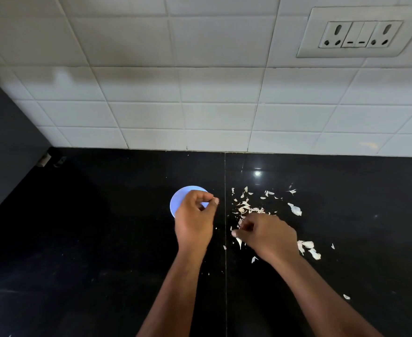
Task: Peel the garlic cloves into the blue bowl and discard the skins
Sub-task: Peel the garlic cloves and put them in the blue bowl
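Garlic clove pinched in left hand over blue bowl; right hand pinches skin.

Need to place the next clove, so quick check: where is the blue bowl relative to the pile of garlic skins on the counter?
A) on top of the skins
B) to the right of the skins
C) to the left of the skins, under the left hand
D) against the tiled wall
C: the blue bowl sits left of the garlic skins, partly hidden beneath the left hand.
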`<state>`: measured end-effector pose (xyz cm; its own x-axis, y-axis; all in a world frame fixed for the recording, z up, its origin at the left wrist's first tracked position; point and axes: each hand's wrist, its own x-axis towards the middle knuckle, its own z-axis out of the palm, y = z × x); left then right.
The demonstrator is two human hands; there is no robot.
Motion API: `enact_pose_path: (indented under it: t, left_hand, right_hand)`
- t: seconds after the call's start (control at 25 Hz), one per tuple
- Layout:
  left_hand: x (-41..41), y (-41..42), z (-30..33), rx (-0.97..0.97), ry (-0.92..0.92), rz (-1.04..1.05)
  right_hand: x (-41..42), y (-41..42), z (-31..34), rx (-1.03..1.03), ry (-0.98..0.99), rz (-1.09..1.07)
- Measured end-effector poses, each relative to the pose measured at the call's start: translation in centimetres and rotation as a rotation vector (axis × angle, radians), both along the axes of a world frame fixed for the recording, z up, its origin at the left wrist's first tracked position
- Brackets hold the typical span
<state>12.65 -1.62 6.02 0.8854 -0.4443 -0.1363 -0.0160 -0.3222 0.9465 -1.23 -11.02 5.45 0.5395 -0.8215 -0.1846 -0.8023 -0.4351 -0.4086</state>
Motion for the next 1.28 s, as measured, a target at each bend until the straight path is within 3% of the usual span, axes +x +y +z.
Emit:
enact_pose_path:
  t: [0.12,0.24,0.36,0.44,0.56,0.72,0.84,1.0,1.28]
  left_hand:
    - [3.4,0.5,-0.7,0.284,-0.334,-0.016]
    - [5.0,0.4,-2.5,0.556,-0.573,-0.159]
    - [4.8,0.7,-2.8,0.528,-0.7,-0.049]
    - [3.3,0.9,-2.1,0.368,-0.611,-0.043]
    - [-0.9,0.6,-1.1,0.127,-0.082,-0.199]
    - [-4.0,-0.4,-2.8,0.143,0.249,-0.311]
    - [-4.7,-1.2,-3.0,0.034,0.479,-0.325]
    - [-5.5,-1.7,-2.3,-0.079,0.468,-0.332]
    - [-6.9,-2.4,-2.6,-0.18,0.353,-0.354]
  right_hand:
    - [0.0,1.0,-1.8,0.035,0.094,0.076]
    - [0.1,1.7,-3.0,-0.05,0.1,0.132]
    - [0.1,1.6,-3.9,-0.075,0.079,0.126]
    - [-0.2,1.3,-4.1,0.087,-0.113,0.018]
    - [-0.4,1.4,-3.0,0.491,-0.541,-0.187]
    - [-0.8,1.6,-1.5,0.367,-0.608,-0.099]
    - [-1.3,1.5,-1.1,0.386,-0.707,-0.107]
    - [-1.7,1.1,-0.5,0.651,-0.873,-0.186]
    - [-1.9,-0.2,-0.6,0.733,-0.945,-0.262]
